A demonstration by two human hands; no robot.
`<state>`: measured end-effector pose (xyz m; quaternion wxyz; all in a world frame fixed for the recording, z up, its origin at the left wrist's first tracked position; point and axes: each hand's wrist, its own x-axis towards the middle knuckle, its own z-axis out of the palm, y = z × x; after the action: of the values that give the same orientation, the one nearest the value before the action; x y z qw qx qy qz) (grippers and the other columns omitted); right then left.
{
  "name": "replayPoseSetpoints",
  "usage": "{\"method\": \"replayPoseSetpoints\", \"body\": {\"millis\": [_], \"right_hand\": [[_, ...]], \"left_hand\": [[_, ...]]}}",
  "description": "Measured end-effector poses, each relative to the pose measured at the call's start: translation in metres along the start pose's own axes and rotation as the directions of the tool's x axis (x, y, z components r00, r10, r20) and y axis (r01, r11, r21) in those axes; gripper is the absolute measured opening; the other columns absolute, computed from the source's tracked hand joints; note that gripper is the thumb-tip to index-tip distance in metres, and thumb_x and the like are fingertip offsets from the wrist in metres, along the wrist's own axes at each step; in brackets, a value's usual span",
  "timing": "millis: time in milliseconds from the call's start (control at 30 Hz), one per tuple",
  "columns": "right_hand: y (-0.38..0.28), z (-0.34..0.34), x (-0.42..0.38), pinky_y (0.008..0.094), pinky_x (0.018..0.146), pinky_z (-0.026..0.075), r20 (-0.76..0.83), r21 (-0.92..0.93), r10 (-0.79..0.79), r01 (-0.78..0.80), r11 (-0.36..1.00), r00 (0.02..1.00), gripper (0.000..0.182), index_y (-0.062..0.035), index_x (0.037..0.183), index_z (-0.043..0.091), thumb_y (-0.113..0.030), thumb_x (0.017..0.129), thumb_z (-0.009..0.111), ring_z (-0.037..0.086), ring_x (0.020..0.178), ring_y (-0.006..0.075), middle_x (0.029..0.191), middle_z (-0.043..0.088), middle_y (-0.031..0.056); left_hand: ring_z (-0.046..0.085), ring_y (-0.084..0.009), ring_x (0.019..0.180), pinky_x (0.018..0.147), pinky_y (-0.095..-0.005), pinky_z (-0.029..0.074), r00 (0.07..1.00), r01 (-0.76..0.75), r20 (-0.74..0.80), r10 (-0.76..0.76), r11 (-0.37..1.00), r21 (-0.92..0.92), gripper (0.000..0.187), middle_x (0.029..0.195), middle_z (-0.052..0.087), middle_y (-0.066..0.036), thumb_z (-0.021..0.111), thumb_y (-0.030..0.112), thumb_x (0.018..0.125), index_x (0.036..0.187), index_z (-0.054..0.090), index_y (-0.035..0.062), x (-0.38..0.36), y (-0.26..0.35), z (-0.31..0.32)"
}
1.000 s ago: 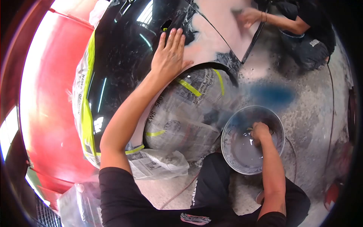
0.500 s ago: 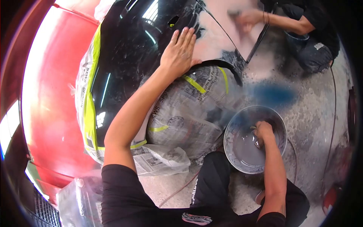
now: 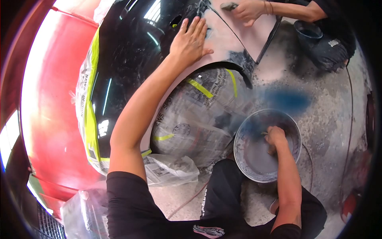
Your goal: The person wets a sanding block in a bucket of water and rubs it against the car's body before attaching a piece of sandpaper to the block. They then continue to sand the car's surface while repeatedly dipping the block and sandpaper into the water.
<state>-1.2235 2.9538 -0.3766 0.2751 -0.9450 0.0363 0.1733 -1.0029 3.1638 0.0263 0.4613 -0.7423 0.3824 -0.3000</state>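
My left hand (image 3: 188,42) lies flat on the car's rear panel (image 3: 135,55), fingers stretched out and thumb apart, above the wheel arch. Beneath and beside it, glossy black paint meets a pale pinkish filler area (image 3: 218,38). Inside a round metal basin (image 3: 240,163) of greyish water, my right hand (image 3: 275,136) is closed at or just above the water. A small edge of something shows at its fingers, but I cannot make out what it is. The wheel (image 3: 191,123) under the arch is wrapped in printed plastic held by yellow-green tape.
At the upper right, a co-worker's hand (image 3: 247,11) holds a dark grey block (image 3: 229,6) over the filler. That person crouches beside a dark bucket (image 3: 308,30). A red car body (image 3: 51,99) stands at the left. Hoses (image 3: 349,119) run across the concrete floor.
My left hand has slid slightly up the panel. My right hand stays in the basin, a little shifted. The co-worker's hand has moved up and left with the block.
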Motion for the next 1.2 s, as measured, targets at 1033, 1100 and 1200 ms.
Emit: {"method": "replayPoseSetpoints", "body": {"millis": [1033, 1100, 1200], "right_hand": [[0.003, 0.001, 0.004, 0.0465, 0.099, 0.059, 0.043, -0.072, 0.023, -0.019, 0.997, 0.999, 0.033, -0.0086, 0.112, 0.079, -0.03, 0.088, 0.079, 0.075, 0.112, 0.0376, 0.115, 0.078, 0.0186], [0.005, 0.003, 0.006, 0.0465, 0.099, 0.059, 0.029, -0.079, 0.018, -0.015, 0.997, 0.999, 0.033, -0.0087, 0.113, 0.079, -0.031, 0.088, 0.079, 0.075, 0.112, 0.0376, 0.115, 0.078, 0.0192], [0.006, 0.005, 0.005, 0.0463, 0.099, 0.059, 0.02, -0.072, 0.019, -0.018, 0.997, 1.0, 0.035, -0.0094, 0.115, 0.079, -0.031, 0.087, 0.079, 0.075, 0.112, 0.0375, 0.117, 0.078, 0.0197]], "left_hand": [[0.024, -0.0334, 0.164, 0.133, -0.0576, 0.017, 0.999, 0.009, -0.049, -0.008, 1.0, 0.01, 0.097, 0.174, 0.033, -0.018, 0.04, 0.074, 0.103, 0.164, 0.038, -0.0014, 0.0, 0.002, 0.009], [0.024, -0.0334, 0.165, 0.134, -0.0553, 0.016, 1.0, -0.03, 0.009, 0.03, 1.0, -0.003, 0.098, 0.175, 0.032, -0.017, 0.039, 0.074, 0.103, 0.165, 0.037, -0.0015, -0.021, 0.003, -0.001], [0.022, -0.0322, 0.165, 0.134, -0.0529, 0.015, 0.995, -0.015, 0.102, 0.021, 0.998, -0.054, 0.098, 0.176, 0.031, -0.016, 0.039, 0.074, 0.103, 0.165, 0.037, -0.0018, -0.066, 0.007, -0.025]]}}
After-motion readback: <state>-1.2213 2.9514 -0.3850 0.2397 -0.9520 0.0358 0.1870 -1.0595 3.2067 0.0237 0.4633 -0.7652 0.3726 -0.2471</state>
